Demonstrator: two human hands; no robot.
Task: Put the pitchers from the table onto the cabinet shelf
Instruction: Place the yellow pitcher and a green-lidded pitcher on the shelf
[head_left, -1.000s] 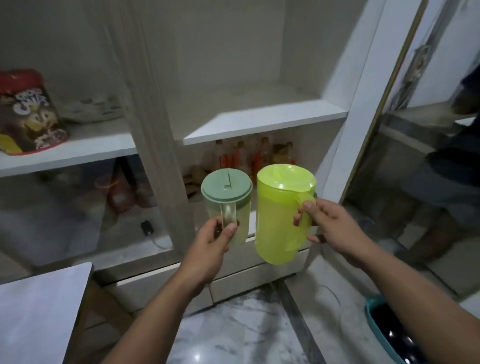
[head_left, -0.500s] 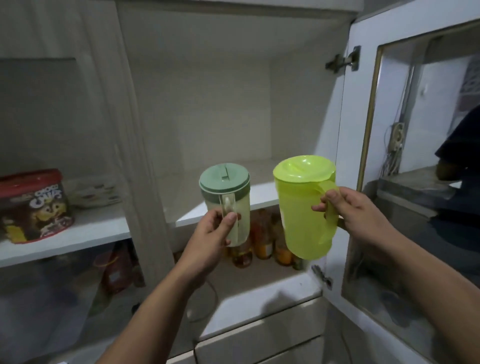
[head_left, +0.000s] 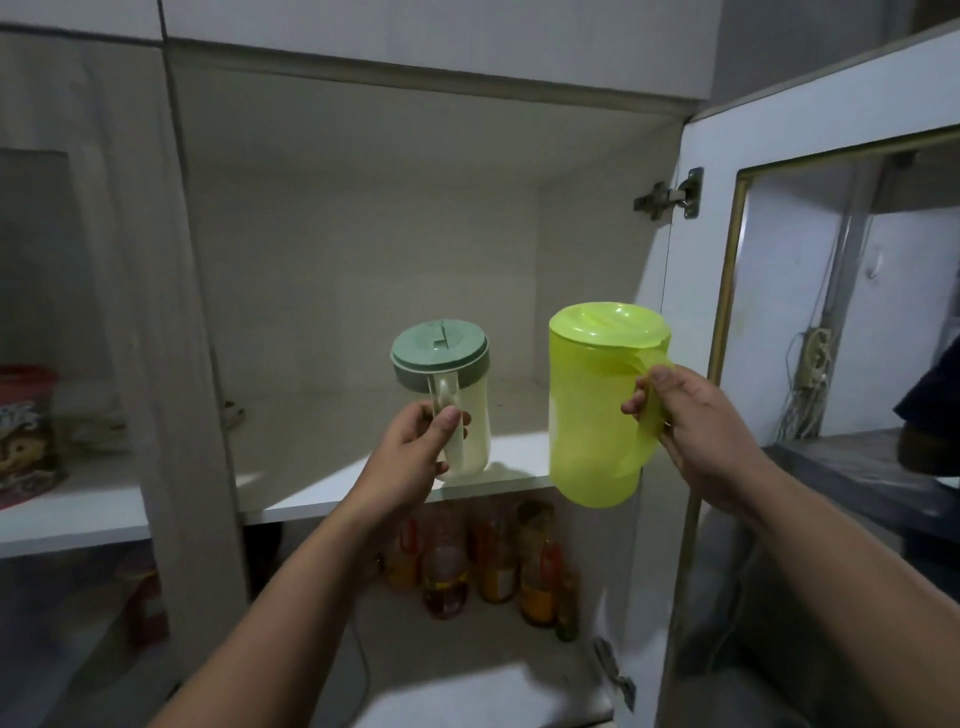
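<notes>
Small pitcher (head_left: 457, 395) with sage-green lid, upright at 12 o'clock of the left hand (head_left: 415, 457), held by its handle with fingers and thumb wrapped round it, base level with the front edge of the cabinet shelf (head_left: 322, 467). Lime-green pitcher (head_left: 592, 410), upright at 9 o'clock of the right hand (head_left: 691, 426), held out in front of that shelf's edge, fingers curled tight through its handle. Both pitchers side by side, apart, 2 hands each clamped on 1 handle; bottles (head_left: 488, 561) on the shelf below at 6 o'clock.
</notes>
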